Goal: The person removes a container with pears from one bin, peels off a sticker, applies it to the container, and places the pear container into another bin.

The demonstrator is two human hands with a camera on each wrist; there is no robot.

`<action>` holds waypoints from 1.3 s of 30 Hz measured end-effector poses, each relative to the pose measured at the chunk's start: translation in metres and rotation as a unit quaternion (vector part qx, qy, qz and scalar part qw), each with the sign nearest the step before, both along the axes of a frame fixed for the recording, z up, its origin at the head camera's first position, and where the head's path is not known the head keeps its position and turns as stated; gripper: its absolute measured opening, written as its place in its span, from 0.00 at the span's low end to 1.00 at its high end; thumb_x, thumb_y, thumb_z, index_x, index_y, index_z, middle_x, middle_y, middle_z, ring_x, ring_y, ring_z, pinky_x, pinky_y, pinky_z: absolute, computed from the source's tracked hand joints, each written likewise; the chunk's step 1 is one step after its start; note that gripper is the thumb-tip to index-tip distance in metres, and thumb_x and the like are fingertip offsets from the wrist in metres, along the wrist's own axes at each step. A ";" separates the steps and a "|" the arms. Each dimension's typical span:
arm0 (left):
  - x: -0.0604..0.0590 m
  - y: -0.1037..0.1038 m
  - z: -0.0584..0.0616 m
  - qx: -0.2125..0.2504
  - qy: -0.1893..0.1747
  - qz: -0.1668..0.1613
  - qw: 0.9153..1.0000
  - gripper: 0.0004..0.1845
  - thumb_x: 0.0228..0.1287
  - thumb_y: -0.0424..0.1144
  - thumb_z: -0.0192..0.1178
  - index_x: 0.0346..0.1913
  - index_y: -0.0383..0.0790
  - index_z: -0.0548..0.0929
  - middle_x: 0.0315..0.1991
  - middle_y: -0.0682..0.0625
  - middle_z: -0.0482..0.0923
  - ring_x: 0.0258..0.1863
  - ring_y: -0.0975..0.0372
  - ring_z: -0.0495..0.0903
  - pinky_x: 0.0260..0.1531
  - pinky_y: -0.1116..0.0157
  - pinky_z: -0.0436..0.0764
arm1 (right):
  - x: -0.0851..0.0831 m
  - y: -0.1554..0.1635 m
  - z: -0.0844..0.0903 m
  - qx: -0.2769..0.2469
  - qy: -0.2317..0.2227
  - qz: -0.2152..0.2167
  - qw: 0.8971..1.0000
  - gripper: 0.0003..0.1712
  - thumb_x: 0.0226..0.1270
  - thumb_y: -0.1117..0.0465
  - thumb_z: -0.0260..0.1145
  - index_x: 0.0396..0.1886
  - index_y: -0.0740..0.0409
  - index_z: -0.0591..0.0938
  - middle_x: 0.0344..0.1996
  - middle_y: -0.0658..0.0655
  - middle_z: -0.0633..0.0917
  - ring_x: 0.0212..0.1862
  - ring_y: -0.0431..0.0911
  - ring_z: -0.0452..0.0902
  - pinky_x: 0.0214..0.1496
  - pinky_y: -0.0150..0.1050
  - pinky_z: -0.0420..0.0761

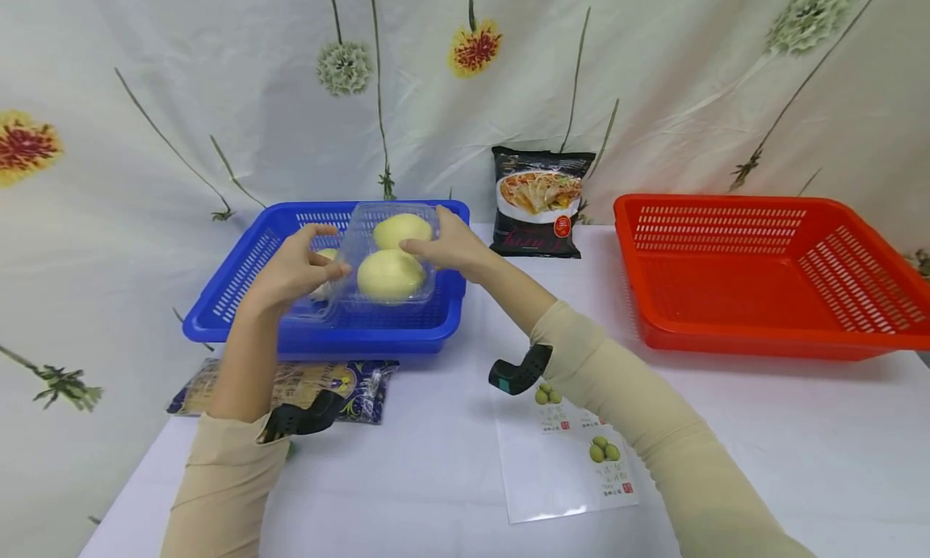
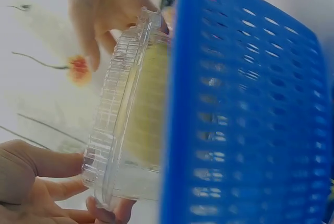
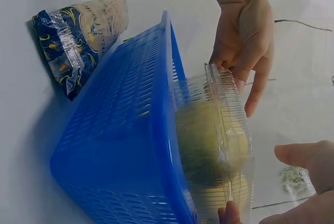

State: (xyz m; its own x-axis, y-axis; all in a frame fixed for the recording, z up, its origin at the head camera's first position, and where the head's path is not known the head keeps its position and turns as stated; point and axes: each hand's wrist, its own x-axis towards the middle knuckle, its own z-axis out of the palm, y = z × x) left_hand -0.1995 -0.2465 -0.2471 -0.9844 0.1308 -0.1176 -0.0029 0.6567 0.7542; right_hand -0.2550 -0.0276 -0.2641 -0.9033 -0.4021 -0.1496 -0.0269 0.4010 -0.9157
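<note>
A clear plastic clamshell box [image 1: 347, 251] with two large pale yellow fruits [image 1: 391, 275] inside is tilted over the blue basket [image 1: 392, 336]. At its left edge my left hand [image 1: 291, 267] pinches the rim, thumb above and fingers below in the left wrist view. My right hand [image 1: 454, 243] holds the opposite edge, a fingertip [image 3: 229, 213] against its side. The right thumb [image 3: 295, 153] stands apart above the lid in the right wrist view. More clear plastic [image 1: 308, 309] and a pale fruit [image 1: 324, 287] show in the basket, partly hidden by my left hand.
A red basket [image 1: 726, 336] stands on the right. Behind, a black noodle packet [image 1: 541, 203] leans against the flowered cloth. A long pasta packet [image 1: 366, 388] lies before the blue basket, and a sheet of fruit labels [image 1: 552, 477] lies under my right forearm.
</note>
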 end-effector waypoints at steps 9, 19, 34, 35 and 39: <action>0.009 0.012 0.012 0.028 0.026 -0.030 0.999 0.36 0.69 0.39 0.53 0.73 0.38 0.48 0.57 0.26 0.68 0.57 0.40 0.69 0.58 0.43 0.66 | 0.014 0.025 0.003 -0.051 0.065 -0.049 0.995 0.45 0.62 0.56 0.65 0.74 0.58 0.52 0.68 0.64 0.63 0.68 0.54 0.60 0.63 0.47 0.71; 0.015 0.037 0.013 0.080 0.071 -0.046 0.993 0.31 0.70 0.38 0.52 0.72 0.38 0.56 0.55 0.29 0.71 0.54 0.44 0.72 0.56 0.49 0.69 | 0.020 0.056 -0.001 -0.137 0.092 -0.099 0.981 0.39 0.58 0.63 0.68 0.69 0.60 0.63 0.65 0.67 0.67 0.58 0.59 0.73 0.56 0.49 0.76; 0.002 0.119 -0.020 0.173 0.124 -0.010 0.977 0.24 0.68 0.35 0.54 0.66 0.32 0.67 0.49 0.36 0.73 0.47 0.51 0.72 0.36 0.68 0.72 | 0.027 0.117 -0.030 -0.177 0.143 -0.194 0.954 0.33 0.61 0.65 0.64 0.66 0.65 0.67 0.62 0.67 0.72 0.49 0.53 0.72 0.53 0.38 0.74; 0.001 0.124 -0.023 0.179 0.124 -0.005 0.976 0.24 0.68 0.34 0.54 0.65 0.33 0.68 0.48 0.37 0.73 0.46 0.52 0.72 0.35 0.68 0.72 | 0.027 0.121 -0.032 -0.178 0.148 -0.202 0.952 0.32 0.61 0.66 0.64 0.65 0.65 0.68 0.61 0.67 0.72 0.48 0.53 0.72 0.51 0.36 0.73; -0.002 0.145 -0.036 0.195 0.125 0.010 0.973 0.23 0.67 0.34 0.54 0.65 0.33 0.69 0.50 0.38 0.73 0.47 0.53 0.72 0.35 0.68 0.74 | 0.028 0.133 -0.039 -0.174 0.160 -0.237 0.942 0.30 0.61 0.67 0.62 0.64 0.67 0.69 0.60 0.67 0.73 0.45 0.49 0.72 0.44 0.28 0.72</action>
State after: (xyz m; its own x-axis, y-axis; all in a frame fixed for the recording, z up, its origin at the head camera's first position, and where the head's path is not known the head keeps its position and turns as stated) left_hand -0.2017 -0.1010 -0.2832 -0.9786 0.0972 0.1812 0.2032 0.3226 0.9244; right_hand -0.2267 0.1050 -0.3030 -0.9700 0.0837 0.2281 -0.2180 0.1140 -0.9693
